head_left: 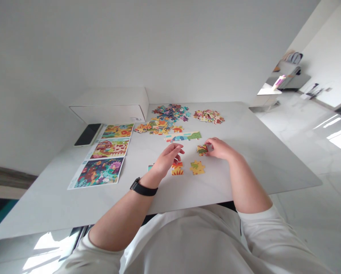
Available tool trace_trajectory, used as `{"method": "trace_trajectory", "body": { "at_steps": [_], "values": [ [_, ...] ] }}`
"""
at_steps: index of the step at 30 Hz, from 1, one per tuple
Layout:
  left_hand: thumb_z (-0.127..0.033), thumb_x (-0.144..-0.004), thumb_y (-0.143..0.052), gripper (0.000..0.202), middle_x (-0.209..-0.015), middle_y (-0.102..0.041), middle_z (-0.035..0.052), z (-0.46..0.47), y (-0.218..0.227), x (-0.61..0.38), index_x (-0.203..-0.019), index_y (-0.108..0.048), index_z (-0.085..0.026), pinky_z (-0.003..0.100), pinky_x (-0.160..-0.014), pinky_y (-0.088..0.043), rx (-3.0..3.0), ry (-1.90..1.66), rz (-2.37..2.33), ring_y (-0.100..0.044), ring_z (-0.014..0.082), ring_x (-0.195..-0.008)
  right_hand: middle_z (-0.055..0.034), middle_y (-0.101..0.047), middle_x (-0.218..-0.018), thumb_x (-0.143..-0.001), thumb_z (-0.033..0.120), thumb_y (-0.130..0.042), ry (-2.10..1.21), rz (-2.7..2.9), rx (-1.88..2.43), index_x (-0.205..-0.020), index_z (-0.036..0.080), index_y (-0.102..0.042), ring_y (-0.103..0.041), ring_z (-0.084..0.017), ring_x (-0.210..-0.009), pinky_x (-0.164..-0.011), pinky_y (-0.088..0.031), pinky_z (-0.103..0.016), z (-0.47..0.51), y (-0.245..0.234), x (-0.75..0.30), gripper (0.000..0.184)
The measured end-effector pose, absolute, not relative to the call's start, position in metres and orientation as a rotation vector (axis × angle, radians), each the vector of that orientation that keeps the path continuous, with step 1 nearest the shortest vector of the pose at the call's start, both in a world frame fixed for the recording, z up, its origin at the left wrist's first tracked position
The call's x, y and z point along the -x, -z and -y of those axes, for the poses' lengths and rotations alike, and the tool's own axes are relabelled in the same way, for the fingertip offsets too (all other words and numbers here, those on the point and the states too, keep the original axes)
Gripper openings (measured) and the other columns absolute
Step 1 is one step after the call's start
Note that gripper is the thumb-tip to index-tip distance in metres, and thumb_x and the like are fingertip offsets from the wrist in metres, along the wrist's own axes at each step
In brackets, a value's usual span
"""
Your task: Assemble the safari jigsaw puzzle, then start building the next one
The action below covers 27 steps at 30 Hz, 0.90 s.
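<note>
"While the left hand (pixel 169 156) hangs half curled, with a gap between thumb and fingers, what does the right hand (pixel 216 147) do?"

"It pinches a green and red piece (pixel 201 150) between thumb and fingers. Most of the piece sticks out to the left of the grip."

"Does it touch the table (pixel 258 167)?"

"I can't tell."

"What is on our side of the grip?"

"A yellow piece (pixel 198 168), near it. Left of that, an orange piece (pixel 177 170), with the left fingers over its top edge. I can't tell if they touch."

"And past the grip?"

"A strip (pixel 183 136), to the left. The pink pile (pixel 209 116) is farther, almost straight ahead."
</note>
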State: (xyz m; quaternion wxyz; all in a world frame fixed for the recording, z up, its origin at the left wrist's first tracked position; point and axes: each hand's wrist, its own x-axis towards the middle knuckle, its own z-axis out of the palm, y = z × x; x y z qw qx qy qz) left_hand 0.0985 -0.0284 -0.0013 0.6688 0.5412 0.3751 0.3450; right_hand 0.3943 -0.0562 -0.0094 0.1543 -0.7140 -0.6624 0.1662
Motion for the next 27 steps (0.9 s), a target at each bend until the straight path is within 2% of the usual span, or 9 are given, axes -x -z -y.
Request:
{"method": "trace_trajectory", "body": {
  "at_steps": [3, 5, 11, 17, 21, 27],
  "values": [
    [-0.053, -0.095, -0.075, 0.037, -0.104, -0.073, 0.0060, 0.0285, 0.0013, -0.0987, -0.111, -0.071, -0.020, 0.021, -0.056, -0.045, -1.230, -0.773, -0.845, -0.061, 0.0099, -0.069, -0.0028, -0.079, -0.108, -0.080, 0.007, -0.083, -0.582, 1.793, 1.966, -0.111, 0.025, -0.073, -0.072, -0.017, -0.085, -0.081, -0.055, -0.028, 0.0564, 0.0101, -0.3937, 0.037],
    [-0.052, -0.094, -0.075, 0.037, -0.104, -0.073, 0.0058, 0.0281, 0.0016, -0.0989, -0.112, -0.071, -0.020, 0.021, -0.056, -0.046, -1.239, -0.769, -0.848, -0.061, 0.0099, -0.069, -0.0004, -0.079, -0.098, -0.085, 0.005, -0.075, -0.637, 1.738, 1.881, -0.108, 0.025, -0.071, -0.072, -0.016, -0.082, -0.077, -0.054, -0.026, 0.0562, 0.0102, -0.3939, 0.031],
    [-0.044, -0.093, -0.076, 0.032, -0.102, -0.073, 0.0049, 0.0266, 0.0013, -0.0994, -0.112, -0.069, -0.020, 0.021, -0.056, -0.046, -1.251, -0.757, -0.871, -0.061, 0.0099, -0.068, -0.0006, -0.077, -0.095, -0.090, 0.020, -0.076, -0.685, 1.659, 1.691, -0.120, 0.027, -0.072, -0.073, -0.018, -0.082, -0.078, -0.056, -0.029, 0.0523, 0.0095, -0.3984, 0.032],
    [-0.040, -0.092, -0.075, 0.030, -0.101, -0.073, 0.0046, 0.0267, 0.0009, -0.0997, -0.113, -0.068, -0.019, 0.021, -0.056, -0.046, -1.257, -0.754, -0.869, -0.062, 0.0100, -0.069, -0.0038, -0.081, -0.095, -0.089, 0.032, -0.078, -0.847, 1.504, 1.614, -0.122, 0.025, -0.075, -0.076, -0.022, -0.084, -0.081, -0.059, -0.033, 0.0515, 0.0078, -0.3954, 0.034],
    [-0.039, -0.091, -0.074, 0.031, -0.102, -0.073, 0.0046, 0.0258, 0.0025, -0.0997, -0.114, -0.067, -0.019, 0.021, -0.057, -0.046, -1.264, -0.749, -0.865, -0.061, 0.0099, -0.069, -0.0048, -0.082, -0.096, -0.089, 0.036, -0.078, -0.953, 1.415, 1.549, -0.124, 0.024, -0.076, -0.077, -0.022, -0.086, -0.082, -0.060, -0.034, 0.0543, 0.0029, -0.3919, 0.037],
    [-0.042, -0.090, -0.075, 0.034, -0.104, -0.073, 0.0055, 0.0257, 0.0039, -0.0993, -0.114, -0.068, -0.020, 0.021, -0.058, -0.046, -1.280, -0.733, -0.857, -0.061, 0.0102, -0.070, -0.0034, -0.080, -0.088, -0.092, 0.033, -0.076, -0.892, 1.578, 1.776, -0.124, 0.023, -0.080, -0.072, -0.020, -0.077, -0.071, -0.054, -0.029, 0.0523, 0.0040, -0.3979, 0.034]
  ]
}}
